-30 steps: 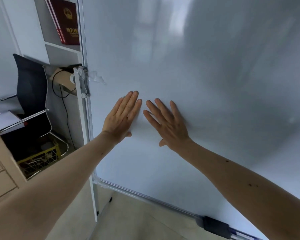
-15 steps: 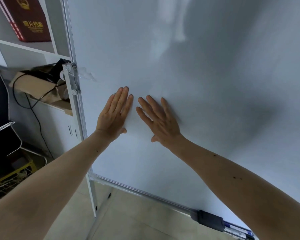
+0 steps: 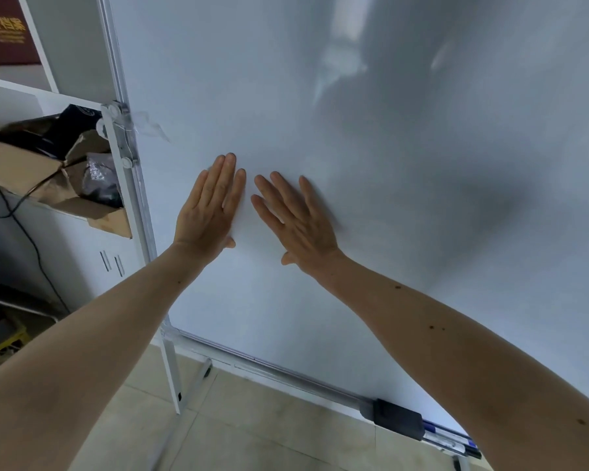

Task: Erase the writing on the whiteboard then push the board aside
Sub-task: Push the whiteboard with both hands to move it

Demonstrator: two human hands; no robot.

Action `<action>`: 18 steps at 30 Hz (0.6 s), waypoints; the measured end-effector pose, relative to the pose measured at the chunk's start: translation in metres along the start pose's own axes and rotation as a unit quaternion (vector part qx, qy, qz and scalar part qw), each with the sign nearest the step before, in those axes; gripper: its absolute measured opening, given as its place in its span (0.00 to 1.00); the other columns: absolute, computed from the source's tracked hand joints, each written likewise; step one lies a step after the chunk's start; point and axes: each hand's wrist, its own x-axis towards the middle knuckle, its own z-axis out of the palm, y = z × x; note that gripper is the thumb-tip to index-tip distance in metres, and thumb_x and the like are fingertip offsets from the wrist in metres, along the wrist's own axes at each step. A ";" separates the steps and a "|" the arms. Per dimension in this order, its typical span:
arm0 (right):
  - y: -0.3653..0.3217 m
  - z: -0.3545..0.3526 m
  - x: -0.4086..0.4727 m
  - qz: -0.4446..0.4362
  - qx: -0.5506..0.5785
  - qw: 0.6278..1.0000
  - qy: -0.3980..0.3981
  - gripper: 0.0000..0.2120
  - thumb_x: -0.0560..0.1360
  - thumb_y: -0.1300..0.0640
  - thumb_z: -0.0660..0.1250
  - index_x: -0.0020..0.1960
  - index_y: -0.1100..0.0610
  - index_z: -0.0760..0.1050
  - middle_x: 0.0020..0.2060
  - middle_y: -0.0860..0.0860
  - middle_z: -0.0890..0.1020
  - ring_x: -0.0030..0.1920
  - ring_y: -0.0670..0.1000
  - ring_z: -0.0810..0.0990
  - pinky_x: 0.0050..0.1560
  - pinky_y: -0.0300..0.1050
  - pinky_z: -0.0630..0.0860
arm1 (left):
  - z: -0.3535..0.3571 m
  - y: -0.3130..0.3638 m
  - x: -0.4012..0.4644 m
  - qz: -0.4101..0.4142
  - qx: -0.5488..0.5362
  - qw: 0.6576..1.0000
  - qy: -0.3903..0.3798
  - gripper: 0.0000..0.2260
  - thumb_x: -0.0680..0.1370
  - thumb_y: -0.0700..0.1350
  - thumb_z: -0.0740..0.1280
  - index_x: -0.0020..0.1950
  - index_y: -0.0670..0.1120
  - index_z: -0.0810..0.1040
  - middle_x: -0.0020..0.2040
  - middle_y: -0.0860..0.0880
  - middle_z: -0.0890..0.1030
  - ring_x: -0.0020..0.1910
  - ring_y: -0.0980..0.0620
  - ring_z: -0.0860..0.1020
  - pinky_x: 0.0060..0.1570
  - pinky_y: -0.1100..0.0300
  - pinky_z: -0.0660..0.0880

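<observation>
Your left hand (image 3: 207, 212) and right hand (image 3: 298, 220) stay flat, fingers spread, empty, on the blank whiteboard (image 3: 371, 137) near its left edge; shelf has slid further left. One eraser (image 3: 398, 419) on tray.

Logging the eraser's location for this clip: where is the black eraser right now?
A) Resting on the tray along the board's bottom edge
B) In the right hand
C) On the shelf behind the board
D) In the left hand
A: the black eraser sits on the tray, while the left hand and right hand press flat and empty on the whiteboard.
</observation>
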 end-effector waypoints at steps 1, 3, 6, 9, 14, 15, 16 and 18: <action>0.000 0.001 0.001 0.000 -0.001 1.000 0.002 0.64 0.61 0.30 0.75 0.81 0.57 0.44 0.80 0.59 0.45 0.79 0.63 0.45 0.75 0.66 0.39 | 0.001 -0.001 0.002 0.004 -0.001 1.000 0.004 0.64 0.59 0.57 0.82 0.80 0.38 0.43 0.80 0.37 0.43 0.79 0.38 0.43 0.77 0.49 0.38; 0.001 0.003 0.001 0.000 -0.005 1.000 0.004 0.63 0.61 0.30 0.75 0.81 0.57 0.45 0.80 0.59 0.45 0.79 0.62 0.46 0.75 0.66 0.40 | 0.002 -0.001 0.003 0.010 -0.005 1.000 0.013 0.65 0.59 0.57 0.82 0.80 0.38 0.43 0.79 0.38 0.42 0.79 0.38 0.43 0.77 0.48 0.39; -0.001 0.001 -0.002 0.001 -0.006 1.000 0.010 0.63 0.62 0.30 0.75 0.81 0.57 0.45 0.80 0.59 0.45 0.79 0.62 0.46 0.75 0.66 0.42 | 0.002 0.000 0.000 0.011 -0.009 1.000 0.015 0.64 0.59 0.56 0.82 0.80 0.37 0.44 0.79 0.38 0.42 0.79 0.37 0.46 0.77 0.47 0.42; -0.003 -0.003 -0.006 -0.003 -0.011 1.000 0.012 0.62 0.62 0.30 0.74 0.81 0.57 0.45 0.80 0.59 0.45 0.79 0.62 0.46 0.76 0.66 0.43 | -0.002 -0.002 -0.006 0.012 -0.008 1.000 0.013 0.64 0.59 0.57 0.82 0.80 0.38 0.43 0.80 0.38 0.41 0.79 0.37 0.45 0.78 0.47 0.42; -0.002 -0.007 -0.013 0.005 -0.015 1.000 -0.001 0.62 0.62 0.32 0.76 0.81 0.58 0.45 0.80 0.59 0.45 0.79 0.62 0.46 0.75 0.66 0.40 | -0.009 0.000 -0.011 0.014 -0.027 0.999 0.021 0.65 0.58 0.54 0.84 0.80 0.38 0.44 0.80 0.39 0.41 0.80 0.38 0.45 0.78 0.47 0.42; 0.000 -0.006 -0.017 0.007 -0.014 1.000 -0.001 0.63 0.62 0.32 0.76 0.81 0.58 0.45 0.80 0.59 0.45 0.79 0.62 0.46 0.75 0.66 0.39 | -0.010 0.002 -0.011 0.016 -0.031 0.999 0.021 0.65 0.57 0.54 0.84 0.80 0.38 0.45 0.80 0.38 0.43 0.80 0.38 0.45 0.79 0.48 0.42; 0.003 -0.006 -0.022 0.009 -0.011 1.000 0.002 0.63 0.61 0.33 0.77 0.81 0.57 0.46 0.80 0.59 0.46 0.79 0.62 0.46 0.75 0.66 0.37 | -0.012 0.005 -0.012 0.021 -0.035 0.999 0.023 0.65 0.57 0.54 0.84 0.80 0.38 0.45 0.80 0.37 0.44 0.80 0.38 0.45 0.79 0.48 0.41; 0.014 -0.004 -0.040 0.017 0.004 1.000 0.018 0.63 0.59 0.34 0.78 0.81 0.57 0.48 0.80 0.58 0.49 0.80 0.61 0.48 0.75 0.65 0.38 | -0.018 0.017 -0.011 0.048 -0.043 0.997 0.037 0.66 0.56 0.55 0.84 0.80 0.38 0.46 0.80 0.36 0.47 0.80 0.39 0.45 0.79 0.49 0.40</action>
